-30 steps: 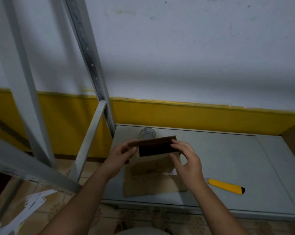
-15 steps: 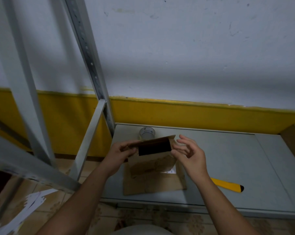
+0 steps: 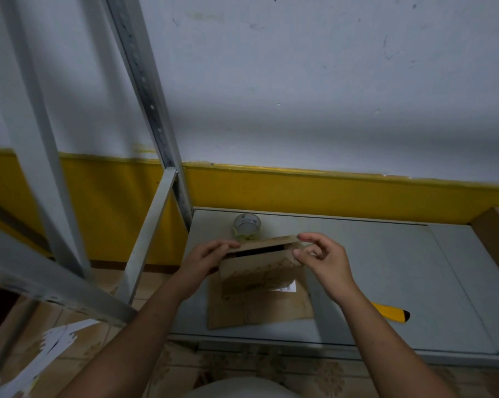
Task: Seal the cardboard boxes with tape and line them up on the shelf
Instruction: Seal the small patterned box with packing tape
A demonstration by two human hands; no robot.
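A small brown cardboard box is held above the grey shelf, its top flap nearly down over a dark slit. My left hand grips the box's left end. My right hand pinches the right corner of the top flap between thumb and forefinger. Under the box lies a flattened piece of cardboard with a white label. A roll of clear tape stands on the shelf just behind the box.
A yellow utility knife lies on the shelf to the right, partly behind my right forearm. Another cardboard box shows at the far right edge. Grey metal shelf uprights rise at the left. Tiled floor lies below.
The top flap has come down, narrowing the dark opening to a slit. My right hand shifted up to the flap's right corner. My left hand kept its grip.
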